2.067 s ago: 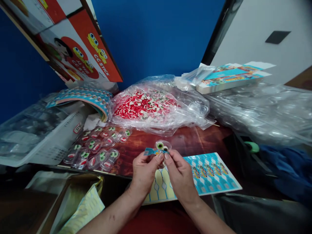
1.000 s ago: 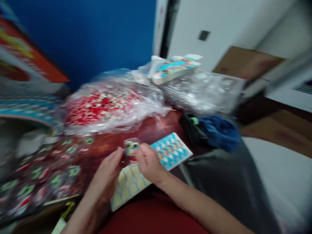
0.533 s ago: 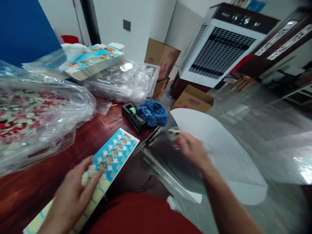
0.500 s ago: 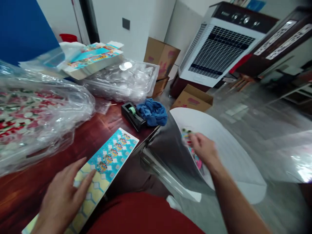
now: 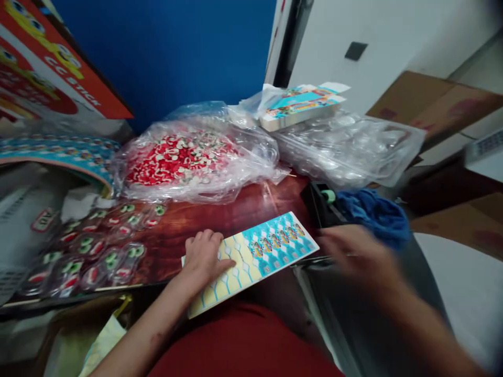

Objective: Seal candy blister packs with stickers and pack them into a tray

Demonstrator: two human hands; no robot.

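Note:
My left hand (image 5: 204,256) lies flat, fingers together, on the yellow peeled part of a blue sticker sheet (image 5: 275,241) at the front edge of the dark red table (image 5: 220,220). My right hand (image 5: 356,254) is blurred with motion, just right of the sheet and in front of a black tape dispenser (image 5: 320,204). I see nothing in it. Left of the sheet lie several clear blister packs with red and green toys (image 5: 98,241).
A clear bag of red and white pieces (image 5: 184,157) sits behind the sheet. Empty clear blister shells in plastic (image 5: 346,146) and a stack of printed cards (image 5: 301,107) are at the back right. A blue cloth (image 5: 373,212) lies by the dispenser. A white crate (image 5: 23,220) stands left.
My right hand put the stickered toy into the white sack at my right and has swung back toward the table without it. My left hand settled on the sticker sheet. My view turned back left.

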